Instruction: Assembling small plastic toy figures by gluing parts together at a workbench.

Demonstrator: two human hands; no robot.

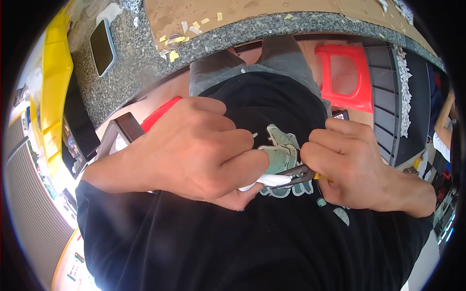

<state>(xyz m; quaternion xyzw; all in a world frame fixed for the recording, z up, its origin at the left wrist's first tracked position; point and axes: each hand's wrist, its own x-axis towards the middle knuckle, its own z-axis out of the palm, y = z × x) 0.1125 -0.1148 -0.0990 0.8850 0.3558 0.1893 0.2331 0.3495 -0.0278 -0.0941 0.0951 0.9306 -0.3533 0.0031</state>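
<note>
In front of my black T-shirt, both hands are held close to my body. My left hand (194,150) is closed around a small white piece (275,180), which pokes out past the thumb and forefinger. A pair of pliers or cutters (305,172) with dark metal jaws meets the white piece from the right. My right hand (352,165) is wrapped round its handle, of which only a bit of yellow shows. Most of the white piece and the rest of the tool are hidden by my fingers.
A phone (102,48) lies on the speckled stone counter (133,68). Yellow and white scraps (174,56) are scattered by a cardboard sheet (272,7). A red plastic stool (361,87) stands beside a dark rack (383,82). Another person's arm (442,131) shows far right.
</note>
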